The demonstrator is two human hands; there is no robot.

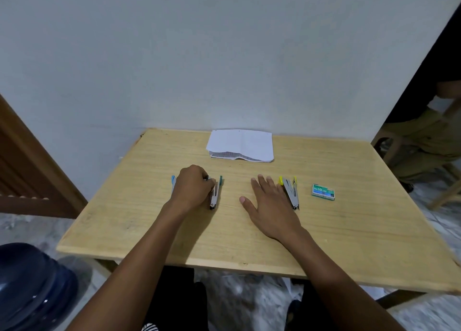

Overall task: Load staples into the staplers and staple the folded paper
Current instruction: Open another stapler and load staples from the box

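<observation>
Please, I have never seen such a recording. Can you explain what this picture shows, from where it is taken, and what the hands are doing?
There is no machine here: a person works with two bare hands. The single picture comes from a camera worn on the person's head, looking forward and down, so both arms enter from the bottom edge.

On the wooden table lie a folded paper at the far edge, a green stapler, what seems to be a blue stapler mostly hidden behind the left hand, a yellow stapler, and a small green box of staples.

The left hand has its fingers curled round the green stapler. The right hand lies flat on the table beside the yellow stapler and holds nothing.
</observation>
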